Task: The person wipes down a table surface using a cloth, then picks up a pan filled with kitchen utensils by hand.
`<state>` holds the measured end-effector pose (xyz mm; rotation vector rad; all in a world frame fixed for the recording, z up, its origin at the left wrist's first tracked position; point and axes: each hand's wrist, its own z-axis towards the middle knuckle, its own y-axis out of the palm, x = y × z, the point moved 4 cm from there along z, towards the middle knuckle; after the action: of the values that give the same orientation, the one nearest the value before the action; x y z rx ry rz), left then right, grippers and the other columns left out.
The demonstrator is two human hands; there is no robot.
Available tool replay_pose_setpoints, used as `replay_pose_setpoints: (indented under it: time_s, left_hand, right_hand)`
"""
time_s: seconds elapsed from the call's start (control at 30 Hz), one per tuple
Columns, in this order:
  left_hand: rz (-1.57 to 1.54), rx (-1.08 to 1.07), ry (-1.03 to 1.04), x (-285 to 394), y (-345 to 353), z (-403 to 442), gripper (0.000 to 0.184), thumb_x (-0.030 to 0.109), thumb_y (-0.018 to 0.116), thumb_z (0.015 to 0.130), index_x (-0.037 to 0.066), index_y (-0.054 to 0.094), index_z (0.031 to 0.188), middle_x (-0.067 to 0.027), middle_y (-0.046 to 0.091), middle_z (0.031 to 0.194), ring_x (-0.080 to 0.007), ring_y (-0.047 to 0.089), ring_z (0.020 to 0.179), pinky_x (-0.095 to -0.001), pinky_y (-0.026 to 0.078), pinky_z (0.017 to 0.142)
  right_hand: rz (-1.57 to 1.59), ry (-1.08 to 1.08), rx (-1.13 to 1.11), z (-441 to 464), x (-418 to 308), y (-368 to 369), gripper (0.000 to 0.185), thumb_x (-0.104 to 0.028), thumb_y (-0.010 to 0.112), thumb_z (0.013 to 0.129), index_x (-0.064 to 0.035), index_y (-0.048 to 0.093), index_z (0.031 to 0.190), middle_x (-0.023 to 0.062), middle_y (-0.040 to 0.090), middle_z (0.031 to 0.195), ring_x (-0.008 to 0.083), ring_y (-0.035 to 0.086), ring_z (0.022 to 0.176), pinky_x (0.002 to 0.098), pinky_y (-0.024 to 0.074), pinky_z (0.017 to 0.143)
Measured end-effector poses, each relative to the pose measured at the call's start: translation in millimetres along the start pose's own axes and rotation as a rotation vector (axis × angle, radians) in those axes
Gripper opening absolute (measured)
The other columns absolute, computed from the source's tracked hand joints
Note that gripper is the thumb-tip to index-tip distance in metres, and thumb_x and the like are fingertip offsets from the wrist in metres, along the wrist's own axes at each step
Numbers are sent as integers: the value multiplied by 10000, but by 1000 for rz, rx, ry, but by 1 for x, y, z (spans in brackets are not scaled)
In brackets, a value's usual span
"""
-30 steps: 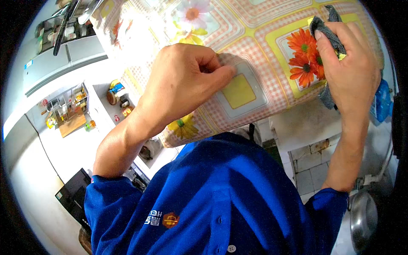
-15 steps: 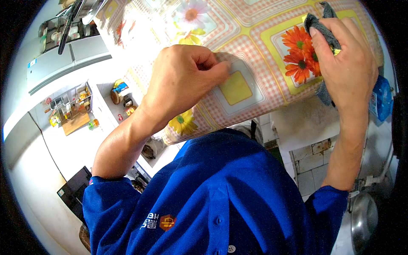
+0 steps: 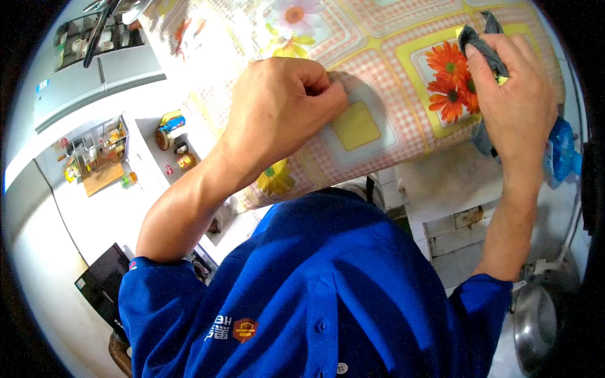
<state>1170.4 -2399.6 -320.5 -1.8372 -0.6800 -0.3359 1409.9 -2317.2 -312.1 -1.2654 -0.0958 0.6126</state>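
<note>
My left hand (image 3: 280,104) is closed, thumb against curled fingers, over the flowered, checked tablecloth (image 3: 356,126); what it holds, if anything, is hidden. My right hand (image 3: 517,94) grips a dark grey cloth (image 3: 482,53) between thumb and fingers at the right end of the table. Part of the cloth pokes out above the fingers, and another part hangs below the hand by the table edge. Beside the grip lie the printed orange flowers of the tablecloth.
At the right edge is a blue plastic object (image 3: 559,151), with a metal pan (image 3: 535,321) below it. On the left are a stove (image 3: 101,41), a rack with bottles (image 3: 97,151), an open shelf with jars (image 3: 173,135) and a dark screen (image 3: 107,283).
The view has shifted slightly. Both hands stay in nearly the same places on the tablecloth, the right still gripping the grey cloth.
</note>
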Motion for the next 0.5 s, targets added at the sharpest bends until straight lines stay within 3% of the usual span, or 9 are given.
replay_pose_setpoints:
  time_s: [0.07, 0.17, 0.23, 0.3, 0.37, 0.5]
  left_hand:
    - [-41, 11, -15, -3, 0, -4, 217, 188, 733, 846, 4, 695, 737, 6, 592, 579, -42, 502, 556, -251, 423, 499]
    - [-88, 38, 167, -10, -4, -23, 125, 128, 745, 823, 12, 717, 860, -37, 643, 695, -84, 573, 616, -252, 473, 568]
    - [-102, 139, 319, -14, -11, -37, 155, 70, 708, 793, 46, 705, 946, -111, 658, 792, -236, 673, 691, -337, 543, 641]
    - [-109, 122, 347, -20, -16, -42, 218, 54, 729, 779, 57, 703, 996, -103, 659, 863, -242, 673, 748, -338, 551, 674]
    - [-144, 124, 420, -21, -2, -50, 225, 58, 738, 775, 63, 707, 998, -104, 660, 901, -245, 669, 775, -336, 548, 679]
    - [-164, 109, 454, -23, 6, -56, 254, 26, 752, 770, 40, 709, 1019, -110, 657, 930, -249, 657, 835, -329, 535, 724]
  right_hand:
    - [50, 86, -46, 0, 2, 1, 174, -211, 697, 874, -73, 686, 981, 84, 643, 911, 289, 640, 853, 362, 485, 735]
    - [34, 65, -26, 4, -2, 0, 177, -213, 694, 874, -67, 688, 973, 87, 643, 910, 286, 641, 851, 359, 485, 737]
    - [24, 50, -34, 9, -4, -1, 181, -216, 692, 876, -65, 689, 976, 87, 645, 912, 287, 641, 853, 358, 486, 741]
    - [13, 26, -43, 14, -4, -2, 185, -220, 690, 879, -64, 690, 979, 87, 647, 915, 288, 642, 855, 357, 486, 745]
    - [-16, 27, 9, 0, 6, 3, 208, -295, 692, 853, -101, 700, 925, 108, 645, 890, 353, 638, 831, 445, 494, 712]
    - [-23, 51, 8, -9, 5, 2, 219, -310, 676, 864, -98, 694, 916, 113, 643, 898, 367, 632, 839, 460, 489, 721]
